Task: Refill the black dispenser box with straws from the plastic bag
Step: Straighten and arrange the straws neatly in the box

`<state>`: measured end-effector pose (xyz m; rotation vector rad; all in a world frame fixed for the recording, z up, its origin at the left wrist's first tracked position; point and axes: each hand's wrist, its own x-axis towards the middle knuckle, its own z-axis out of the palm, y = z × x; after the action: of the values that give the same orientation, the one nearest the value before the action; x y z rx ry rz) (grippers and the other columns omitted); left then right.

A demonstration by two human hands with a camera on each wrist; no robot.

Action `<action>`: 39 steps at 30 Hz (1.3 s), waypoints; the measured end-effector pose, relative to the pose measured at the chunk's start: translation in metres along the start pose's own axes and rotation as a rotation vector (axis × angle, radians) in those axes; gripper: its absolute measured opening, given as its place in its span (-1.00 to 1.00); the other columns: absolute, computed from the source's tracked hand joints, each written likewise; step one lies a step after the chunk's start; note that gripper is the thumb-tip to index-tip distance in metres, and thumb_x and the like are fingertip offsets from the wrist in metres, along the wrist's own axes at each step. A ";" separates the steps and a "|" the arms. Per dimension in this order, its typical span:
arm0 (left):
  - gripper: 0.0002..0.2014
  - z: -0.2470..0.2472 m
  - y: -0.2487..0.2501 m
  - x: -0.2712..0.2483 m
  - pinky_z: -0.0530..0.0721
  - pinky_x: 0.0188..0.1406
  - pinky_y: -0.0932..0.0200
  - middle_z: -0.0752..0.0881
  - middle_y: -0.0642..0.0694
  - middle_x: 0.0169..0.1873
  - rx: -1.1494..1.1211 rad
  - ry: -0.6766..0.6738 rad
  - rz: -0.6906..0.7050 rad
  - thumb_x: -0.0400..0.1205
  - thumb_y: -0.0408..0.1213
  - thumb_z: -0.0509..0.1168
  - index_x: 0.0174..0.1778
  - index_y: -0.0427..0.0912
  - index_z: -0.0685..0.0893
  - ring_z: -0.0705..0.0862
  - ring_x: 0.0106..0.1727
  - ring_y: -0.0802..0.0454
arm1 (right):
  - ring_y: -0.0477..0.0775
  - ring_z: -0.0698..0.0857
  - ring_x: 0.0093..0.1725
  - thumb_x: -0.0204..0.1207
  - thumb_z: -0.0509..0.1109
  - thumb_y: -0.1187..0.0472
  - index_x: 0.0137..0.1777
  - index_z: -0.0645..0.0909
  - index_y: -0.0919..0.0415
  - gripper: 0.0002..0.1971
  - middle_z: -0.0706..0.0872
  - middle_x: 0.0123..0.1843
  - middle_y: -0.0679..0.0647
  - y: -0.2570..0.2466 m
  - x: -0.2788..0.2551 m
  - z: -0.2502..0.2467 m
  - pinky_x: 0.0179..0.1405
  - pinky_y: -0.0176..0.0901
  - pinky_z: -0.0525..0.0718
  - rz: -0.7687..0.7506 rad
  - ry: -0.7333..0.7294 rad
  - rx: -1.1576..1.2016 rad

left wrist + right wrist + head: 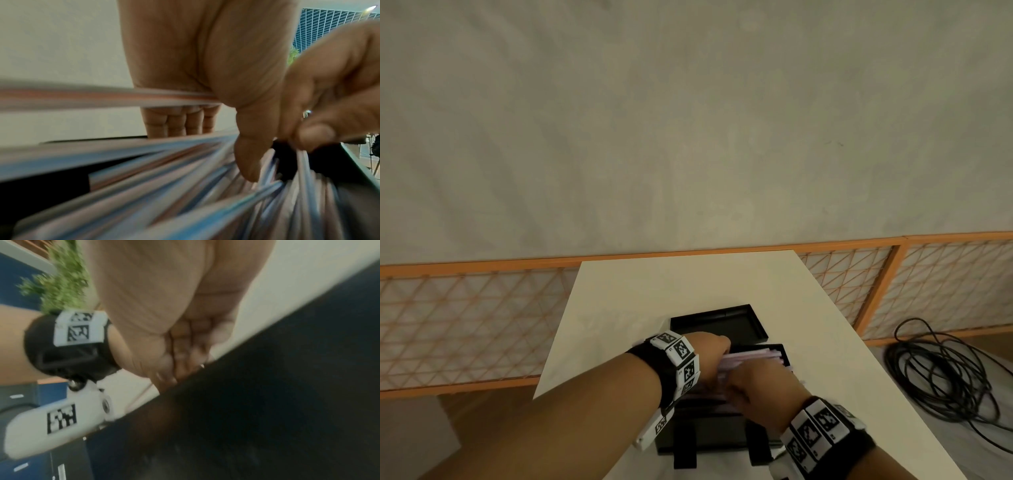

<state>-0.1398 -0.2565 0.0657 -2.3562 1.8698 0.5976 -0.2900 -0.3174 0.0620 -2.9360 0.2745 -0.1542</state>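
The black dispenser box [709,435] stands on the white table [688,281] with its lid [722,325] swung open behind it. A bundle of pink, white and blue straws [753,356] lies in the box. My left hand [714,356] reaches in from the left; the left wrist view shows the left hand [222,142] with its fingers behind the straws [164,186] and its thumb pressed on them. My right hand [756,387] is on the bundle's near side, and the right hand [320,129] pinches several straws. No plastic bag is in view.
A coiled black cable [945,377] lies on the floor right of the table. An orange mesh fence [465,325] runs along the grey wall behind. The right wrist view is blurred and shows the box wall [287,386].
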 end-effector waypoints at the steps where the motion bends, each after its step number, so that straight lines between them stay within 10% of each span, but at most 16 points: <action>1: -0.59 0.000 0.000 0.000 0.67 -0.04 -0.05 0.69 -0.20 -0.06 -0.007 -0.026 0.001 0.41 -0.18 0.50 0.10 -0.15 0.51 0.68 -0.09 -0.21 | -0.02 0.78 -0.28 0.45 0.23 0.09 -0.16 0.76 -0.03 -0.76 0.80 -0.25 -0.06 0.001 -0.002 -0.003 -0.38 -0.32 0.62 0.009 0.079 0.016; 3: -0.49 -0.004 0.001 -0.002 0.68 0.02 -0.05 0.69 -0.21 0.02 -0.014 -0.070 0.012 0.37 -0.17 0.55 0.18 -0.16 0.52 0.69 -0.01 -0.22 | 0.00 0.76 -0.28 0.41 0.27 0.05 -0.08 0.71 -0.05 -0.80 0.74 -0.20 -0.07 0.004 -0.001 -0.006 -0.42 -0.28 0.62 0.033 0.120 0.022; 6: -0.37 -0.011 0.004 -0.008 0.66 0.09 -0.03 0.68 -0.23 0.14 -0.041 -0.077 0.012 0.37 -0.17 0.57 0.31 -0.20 0.49 0.68 0.11 -0.22 | 0.14 0.64 0.19 0.56 0.27 0.04 0.27 0.62 0.00 -0.69 0.59 0.23 0.04 0.010 0.004 -0.009 0.02 -0.07 0.62 0.173 -0.134 -0.089; 10: -0.24 -0.022 -0.002 -0.026 0.62 0.19 0.03 0.61 -0.11 0.29 -0.117 -0.051 -0.001 0.37 -0.05 0.57 0.44 -0.13 0.43 0.63 0.24 -0.11 | 0.17 0.64 0.21 0.60 0.21 0.06 0.20 0.66 0.05 -0.72 0.58 0.25 0.09 0.016 0.003 -0.007 0.06 -0.11 0.59 0.235 -0.242 -0.157; 16: -0.56 -0.024 -0.022 -0.072 0.47 -0.18 0.15 0.63 -0.09 -0.03 0.001 -0.078 0.032 0.41 -0.04 0.53 0.14 -0.12 0.63 0.52 -0.12 0.04 | 0.00 0.61 0.28 0.54 0.33 -0.03 0.15 0.70 -0.10 -0.76 0.61 0.25 -0.07 0.034 -0.015 -0.022 0.25 -0.14 0.57 0.242 -0.270 -0.009; 21: -0.66 -0.003 -0.025 -0.082 0.46 -0.12 0.17 0.71 -0.12 0.06 0.018 -0.164 0.059 0.49 -0.14 0.47 0.15 -0.14 0.69 0.64 0.04 -0.07 | 0.20 0.62 0.29 0.58 0.23 0.13 0.24 0.67 -0.01 -0.70 0.65 0.28 0.10 0.026 -0.014 -0.018 0.26 0.01 0.61 0.213 -0.475 -0.142; 30: -0.78 -0.012 -0.030 -0.067 0.46 -0.09 0.26 0.76 -0.11 0.08 -0.100 -0.103 0.074 0.54 -0.40 0.36 0.07 -0.19 0.78 0.70 0.08 -0.05 | 0.13 0.65 0.29 0.61 0.27 0.05 0.26 0.69 0.01 -0.70 0.72 0.27 0.08 0.011 -0.002 -0.019 0.28 -0.13 0.54 0.150 -0.465 -0.066; 36: -0.82 -0.011 -0.013 -0.052 0.41 -0.14 0.20 0.75 -0.24 0.00 0.033 -0.061 0.131 0.54 -0.47 0.28 0.00 -0.31 0.74 0.68 -0.01 -0.20 | 0.08 0.61 0.28 0.59 0.30 0.03 0.28 0.62 0.04 -0.70 0.62 0.31 0.03 0.006 0.013 -0.022 0.21 -0.14 0.53 0.176 -0.199 -0.025; 39: -0.88 -0.006 -0.011 -0.048 0.43 -0.16 0.15 0.71 -0.24 -0.03 0.053 -0.014 0.142 0.53 -0.41 0.32 -0.05 -0.30 0.70 0.64 -0.09 -0.18 | 0.16 0.54 0.39 0.60 0.29 0.07 0.37 0.59 -0.03 -0.65 0.55 0.40 0.08 0.008 0.019 -0.016 0.32 -0.05 0.53 0.191 -0.375 -0.119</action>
<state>-0.1370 -0.2112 0.0858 -2.1947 2.0330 0.5677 -0.2749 -0.3315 0.0771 -2.9520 0.5154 0.4487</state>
